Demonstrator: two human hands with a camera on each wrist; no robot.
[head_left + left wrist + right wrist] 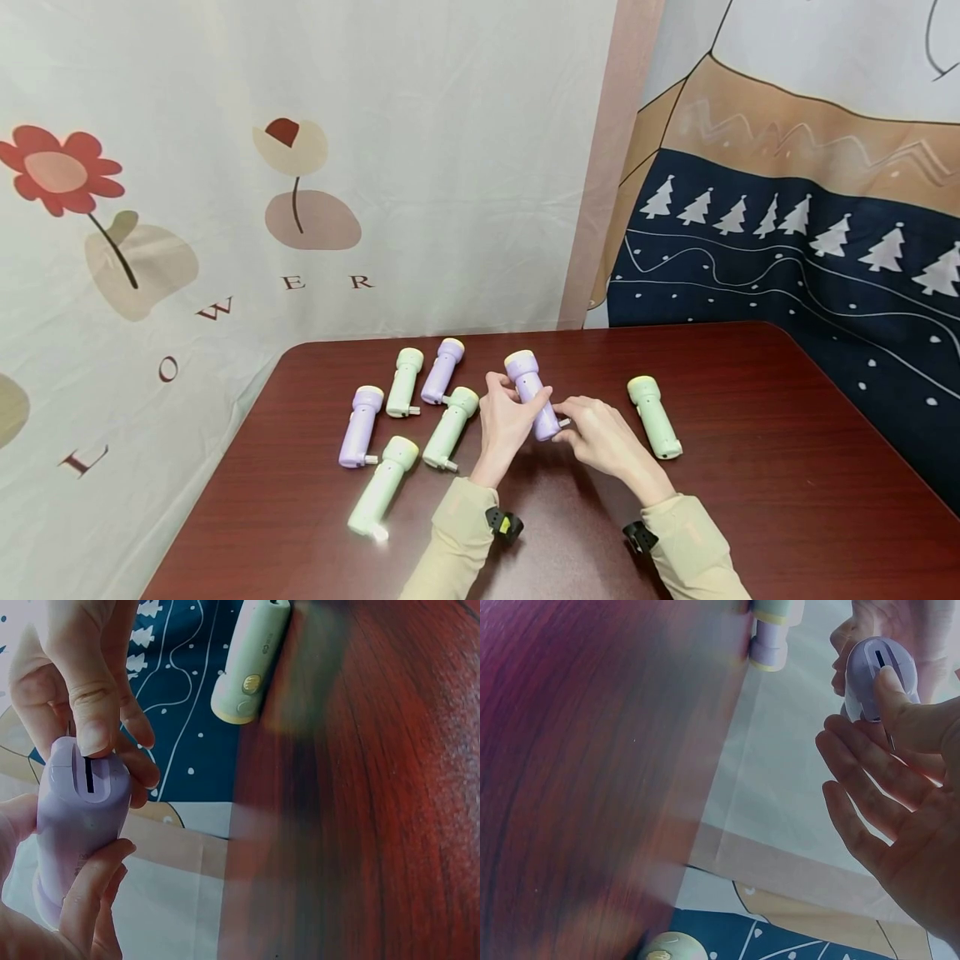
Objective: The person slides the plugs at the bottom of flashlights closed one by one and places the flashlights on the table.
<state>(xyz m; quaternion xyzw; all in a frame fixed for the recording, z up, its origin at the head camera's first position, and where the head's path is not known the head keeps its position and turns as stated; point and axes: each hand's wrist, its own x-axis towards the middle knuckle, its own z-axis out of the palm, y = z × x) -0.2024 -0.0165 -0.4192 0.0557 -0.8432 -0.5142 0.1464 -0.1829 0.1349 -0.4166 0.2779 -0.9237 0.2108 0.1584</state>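
My left hand (pixel 504 427) grips a purple flashlight (pixel 531 385) around its body, holding it tilted over the table with the yellow-rimmed head away from me. At its tail end is my right hand (pixel 603 437), with thumb and fingers around the tail. In the left wrist view, the right thumb (pixel 94 735) presses at the end of a dark slot in the tail. Thin metal prongs (pixel 890 739) stick out beside that thumb in the right wrist view. Right of the hands lies a green flashlight (pixel 656 418), no prongs showing.
Left of the hands, several green and purple flashlights lie on the dark red wooden table (pixel 247 517), plugs out at their tails. Nearest me is a green one (pixel 381 492); a purple one (pixel 360 427) lies farther left. A printed curtain (pixel 465 167) hangs behind the table.
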